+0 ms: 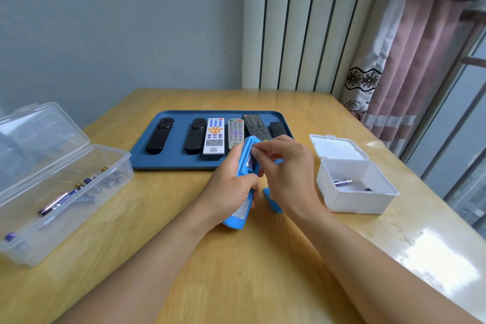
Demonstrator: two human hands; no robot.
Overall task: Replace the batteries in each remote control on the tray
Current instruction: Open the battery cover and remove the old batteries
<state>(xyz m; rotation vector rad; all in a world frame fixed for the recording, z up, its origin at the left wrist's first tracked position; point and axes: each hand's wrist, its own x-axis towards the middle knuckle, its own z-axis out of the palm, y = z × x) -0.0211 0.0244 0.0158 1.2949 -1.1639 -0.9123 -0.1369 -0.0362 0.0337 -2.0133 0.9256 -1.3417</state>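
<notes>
Blue remote (240, 200) is held back-up above the wooden table (236, 271), just off the near edge of the blue tray (147, 160). Left hand (228, 187) is wrapped around its lower body. Battery bay is open at the top end; one AAA battery (250, 162) is seated in it. Right hand (286, 166) has fingertips (256, 151) pinched at the battery's upper end; whether it is actually gripped or only touched cannot be told, the view is too small there. A blue piece, probably the battery cover (273, 201), lies on the table under the right wrist.

Six remotes are lined up along the tray: two black ones (160, 139) at the left end, a white one (214, 138), a grey one (234, 130), a long black one (256, 126) and a short black one (277, 129) at the right end.

Clear lidded box (65, 192) with loose batteries (56, 202) sits at the table's left edge, lid up. White box (355, 184) near the right edge, lid open, holds a battery (342, 182) and a second one seen end-on.
</notes>
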